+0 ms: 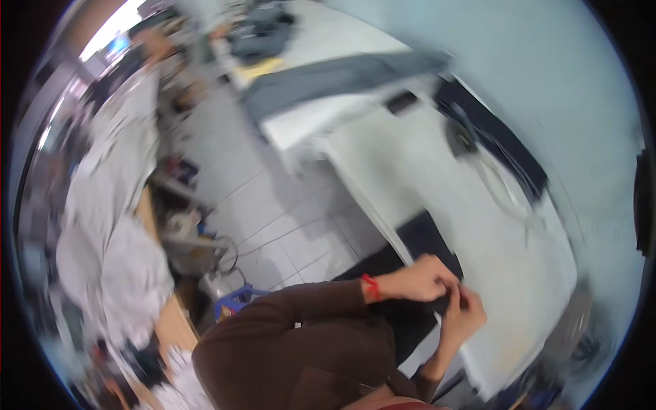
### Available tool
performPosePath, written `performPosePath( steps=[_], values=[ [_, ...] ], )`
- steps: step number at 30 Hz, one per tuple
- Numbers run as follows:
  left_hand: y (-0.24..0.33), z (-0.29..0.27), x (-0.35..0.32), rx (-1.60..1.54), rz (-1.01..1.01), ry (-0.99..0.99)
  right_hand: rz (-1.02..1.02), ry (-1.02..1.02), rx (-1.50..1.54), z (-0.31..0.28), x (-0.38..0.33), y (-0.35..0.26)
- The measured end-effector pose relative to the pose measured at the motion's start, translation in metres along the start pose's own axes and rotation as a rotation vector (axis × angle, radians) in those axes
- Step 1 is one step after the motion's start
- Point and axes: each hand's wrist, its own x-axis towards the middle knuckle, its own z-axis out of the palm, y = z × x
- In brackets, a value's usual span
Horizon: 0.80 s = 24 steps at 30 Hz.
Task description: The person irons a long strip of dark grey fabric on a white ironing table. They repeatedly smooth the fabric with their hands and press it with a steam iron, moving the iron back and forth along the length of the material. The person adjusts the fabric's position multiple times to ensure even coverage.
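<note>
My left hand (425, 279), with a red band at its wrist, is closed over the table's near left edge. My right hand (466, 316) meets it there, thumb and fingers pinched together. Between them they grip a piece of dark cloth (425, 236). Part of this cloth lies flat on the white table (506, 287) just beyond my hands. More dark fabric (410, 328) shows below my left forearm; whether it is the same piece I cannot tell. The fingertips partly hide the spot they pinch.
Farther up the table are a blurred dark iron-like object (459, 139) with a pale hose, a long dark folded cloth (495, 140) and a small black object (402, 102). Grey cloth (342, 82) drapes a white surface beyond. White fabric (113, 225) heaps at the left, near a blue stool (239, 298).
</note>
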Motion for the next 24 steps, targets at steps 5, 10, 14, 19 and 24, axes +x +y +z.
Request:
performPosePath(
  steps=[5,10,14,19,24],
  values=[
    [-0.026,-0.011,-0.001,0.199,0.139,0.349,-0.106,-0.334,0.133,-0.012,0.054,-0.024],
    [0.044,-0.044,-0.003,-0.029,0.462,0.248,-0.381,-0.494,0.197,-0.084,0.115,-0.124],
    [0.114,-0.058,0.001,0.058,0.666,0.326,-0.625,-0.393,0.114,-0.13,0.133,-0.169],
    [0.185,-0.065,-0.012,0.281,0.835,0.537,-0.805,-0.189,0.004,-0.158,0.114,-0.23],
    [0.16,-0.068,-0.021,0.258,0.896,0.506,-0.852,-0.031,-0.132,-0.178,0.121,-0.246]
  ],
)
